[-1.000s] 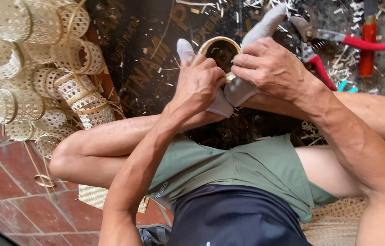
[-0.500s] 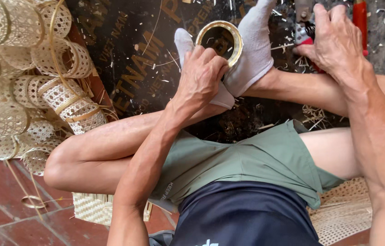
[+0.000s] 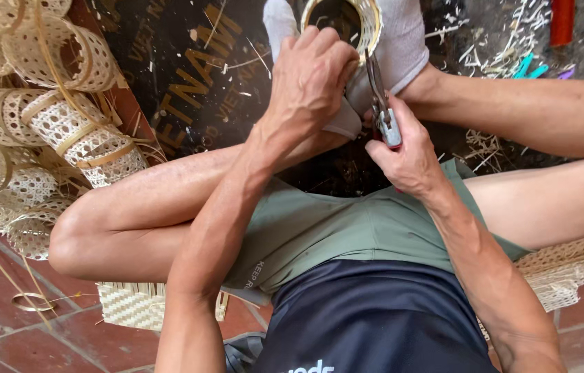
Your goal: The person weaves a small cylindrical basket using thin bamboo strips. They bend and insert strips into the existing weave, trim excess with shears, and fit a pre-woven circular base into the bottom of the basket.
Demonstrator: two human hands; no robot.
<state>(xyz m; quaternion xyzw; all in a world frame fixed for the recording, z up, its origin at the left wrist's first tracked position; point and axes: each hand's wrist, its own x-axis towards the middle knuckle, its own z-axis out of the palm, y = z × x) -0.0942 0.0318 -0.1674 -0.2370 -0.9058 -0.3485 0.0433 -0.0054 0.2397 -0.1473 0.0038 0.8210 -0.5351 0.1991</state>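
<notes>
Head view shows one woven bamboo ring (image 3: 373,21) wedged between two grey-socked feet (image 3: 409,48), with the left hand (image 3: 309,83) clamped over its near-left rim and side. Just below it, the right hand (image 3: 409,155) is closed around the handles of one pair of pliers (image 3: 380,97), whose metal tips reach up to touch the ring's lower right rim. Finished woven cylinders (image 3: 78,131), more than six, lie heaped at the left on the brick floor (image 3: 2,338).
</notes>
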